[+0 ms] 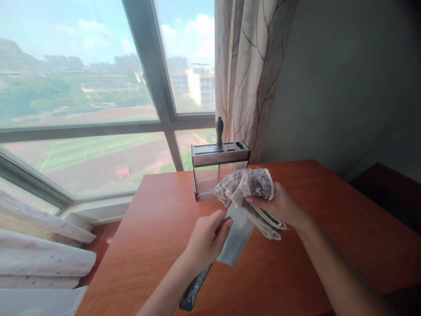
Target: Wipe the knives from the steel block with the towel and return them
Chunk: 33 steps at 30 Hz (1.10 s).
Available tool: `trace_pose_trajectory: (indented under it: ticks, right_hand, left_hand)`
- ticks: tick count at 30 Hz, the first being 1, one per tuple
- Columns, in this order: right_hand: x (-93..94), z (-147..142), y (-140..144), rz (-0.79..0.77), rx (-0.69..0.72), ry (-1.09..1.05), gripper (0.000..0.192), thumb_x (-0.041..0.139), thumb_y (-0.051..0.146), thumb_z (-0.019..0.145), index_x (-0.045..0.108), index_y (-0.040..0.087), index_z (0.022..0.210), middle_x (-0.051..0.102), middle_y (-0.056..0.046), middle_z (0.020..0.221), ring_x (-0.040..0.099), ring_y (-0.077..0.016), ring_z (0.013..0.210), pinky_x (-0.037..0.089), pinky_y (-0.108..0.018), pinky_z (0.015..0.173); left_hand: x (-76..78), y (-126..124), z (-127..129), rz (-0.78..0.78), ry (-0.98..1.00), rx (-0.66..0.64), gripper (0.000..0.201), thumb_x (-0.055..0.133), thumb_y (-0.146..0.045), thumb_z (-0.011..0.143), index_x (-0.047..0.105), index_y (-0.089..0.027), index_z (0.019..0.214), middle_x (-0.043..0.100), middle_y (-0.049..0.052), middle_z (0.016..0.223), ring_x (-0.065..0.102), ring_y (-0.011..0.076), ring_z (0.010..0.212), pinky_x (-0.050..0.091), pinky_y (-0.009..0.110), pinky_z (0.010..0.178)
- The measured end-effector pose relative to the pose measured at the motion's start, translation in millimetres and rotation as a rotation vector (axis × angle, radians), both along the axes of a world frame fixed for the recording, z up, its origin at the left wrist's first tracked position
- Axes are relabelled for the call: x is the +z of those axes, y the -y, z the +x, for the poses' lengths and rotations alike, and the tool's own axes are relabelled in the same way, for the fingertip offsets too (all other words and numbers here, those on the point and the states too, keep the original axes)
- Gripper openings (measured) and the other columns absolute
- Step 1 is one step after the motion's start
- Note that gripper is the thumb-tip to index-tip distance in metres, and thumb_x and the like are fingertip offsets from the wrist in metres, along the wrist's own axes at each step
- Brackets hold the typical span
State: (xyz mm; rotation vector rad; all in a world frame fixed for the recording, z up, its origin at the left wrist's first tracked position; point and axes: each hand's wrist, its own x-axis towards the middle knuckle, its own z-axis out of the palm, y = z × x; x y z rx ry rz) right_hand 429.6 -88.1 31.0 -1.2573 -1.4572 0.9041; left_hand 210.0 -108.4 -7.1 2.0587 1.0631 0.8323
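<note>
Knife (235, 239) sits in front of the rack (219, 169), left hand (205, 241) clamped on it, right hand (279, 206) pressing cloth (250, 193) to the blade; a slip could cut fingers

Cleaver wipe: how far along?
Done: one dark-handled tool already stands in the knife block. In hand: the left hand grips the cleaver at the base of its blade, while the right hand presses a bunched cloth over the blade's top. Left: the lower blade is still uncovered, and the cleaver is not in the block.
</note>
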Motion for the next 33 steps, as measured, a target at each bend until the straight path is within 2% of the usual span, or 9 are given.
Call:
trace_pose_trajectory:
  ticks: [4,7,12,16,21,26,29,33]
  right_hand:
    - [-10.3,-1.0,-0.8,0.029,-0.103,-0.067,0.032,0.081,0.035,0.063,0.076,0.018,0.090,0.077,-0.007,0.092,0.071,-0.0312,0.089,0.057,-0.042,0.081]
    - [-13.1,1.1,-0.3,0.025,-0.122,-0.077,0.034,0.082,0.033,0.061,0.076,0.018,0.090,0.077,-0.006,0.093,0.071,-0.0326,0.090,0.057,-0.044,0.083]
    - [-5.0,5.4,0.5,0.076,-0.062,0.018,0.027,0.081,0.024,0.058,0.078,0.021,0.085,0.077,-0.004,0.089,0.070,-0.0326,0.087,0.056,-0.043,0.083]
    - [2.0,6.5,-0.6,0.071,-0.010,0.029,0.029,0.079,0.020,0.056,0.078,0.023,0.086,0.077,-0.003,0.089,0.070,-0.0317,0.086,0.056,-0.042,0.083]
    - [-7.7,17.4,-3.3,0.138,-0.051,0.159,0.019,0.076,0.020,0.060,0.077,0.021,0.079,0.077,-0.002,0.081,0.071,-0.0286,0.076,0.056,-0.037,0.072]
    - [-14.4,28.0,-2.5,0.131,-0.092,0.176,0.023,0.076,0.023,0.061,0.077,0.019,0.083,0.077,-0.003,0.083,0.071,-0.0288,0.076,0.056,-0.036,0.070]
    - [-9.5,26.7,-2.3,0.132,-0.050,0.185,0.023,0.076,0.023,0.060,0.077,0.020,0.083,0.077,-0.002,0.082,0.071,-0.0290,0.077,0.056,-0.038,0.072]
    - [-1.0,20.9,-4.8,0.145,0.027,0.180,0.033,0.075,0.018,0.058,0.077,0.022,0.090,0.077,-0.002,0.092,0.070,-0.0308,0.088,0.054,-0.040,0.085]
  left_hand:
    - [0.4,-2.3,-2.3,-0.048,0.076,0.045,0.034,0.043,-0.035,0.094,0.031,-0.022,0.065,0.026,-0.007,0.056,0.027,0.0097,0.051,0.020,0.024,0.050]
    - [0.3,-4.4,-4.3,-0.097,0.121,0.048,0.034,0.043,-0.037,0.094,0.033,-0.022,0.065,0.025,-0.007,0.057,0.026,0.0100,0.052,0.019,0.025,0.050]
    - [-0.4,-6.0,-3.2,-0.100,0.084,0.008,0.033,0.044,-0.036,0.093,0.032,-0.022,0.065,0.028,-0.007,0.057,0.029,0.0103,0.052,0.019,0.025,0.050]
    - [-1.0,-5.2,0.3,-0.095,0.074,0.003,0.033,0.045,-0.034,0.093,0.032,-0.022,0.064,0.029,-0.007,0.056,0.029,0.0102,0.052,0.019,0.026,0.050]
    - [-1.2,-4.1,-0.3,-0.126,0.169,0.091,0.036,0.045,-0.038,0.093,0.032,-0.022,0.064,0.024,-0.007,0.058,0.026,0.0101,0.052,0.018,0.025,0.049]
    - [0.4,-7.0,-5.1,-0.143,0.181,0.135,0.036,0.045,-0.041,0.093,0.033,-0.022,0.065,0.024,-0.007,0.059,0.027,0.0101,0.052,0.018,0.025,0.049]
    - [-1.6,-9.1,-5.0,-0.141,0.134,0.102,0.036,0.044,-0.040,0.093,0.032,-0.022,0.064,0.024,-0.007,0.058,0.027,0.0102,0.052,0.018,0.026,0.049]
    - [-5.6,-10.2,-3.0,-0.128,0.092,0.037,0.034,0.044,-0.038,0.093,0.033,-0.022,0.064,0.026,-0.007,0.057,0.028,0.0103,0.052,0.017,0.026,0.049]
